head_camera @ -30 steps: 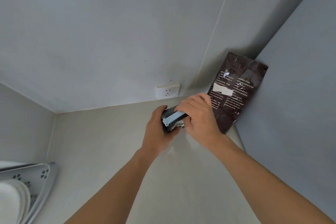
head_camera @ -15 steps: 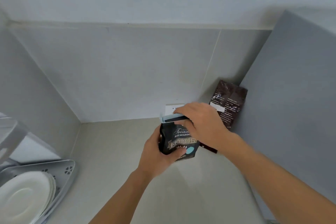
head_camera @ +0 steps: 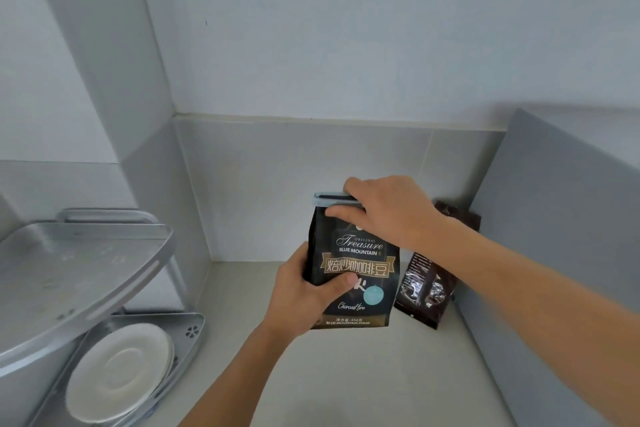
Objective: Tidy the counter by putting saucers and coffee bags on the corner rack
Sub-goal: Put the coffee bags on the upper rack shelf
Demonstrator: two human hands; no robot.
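L hand grips coffee bag mid, R hand pinches top clip.

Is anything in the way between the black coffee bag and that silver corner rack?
Nothing visible. Bare counter lies between the black coffee bag, held by the left hand and right hand, and the corner rack. Its top shelf looks free; saucers fill the lower one.

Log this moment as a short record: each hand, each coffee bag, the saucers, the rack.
left hand: grips the black coffee bag low on its side
right hand: holds the bag's top at the blue clip
black coffee bag: upright, label facing the camera
brown coffee bag: on the counter, leaning in the right corner
saucers: stacked on the rack's lower shelf
rack: left corner, top shelf holds nothing visible
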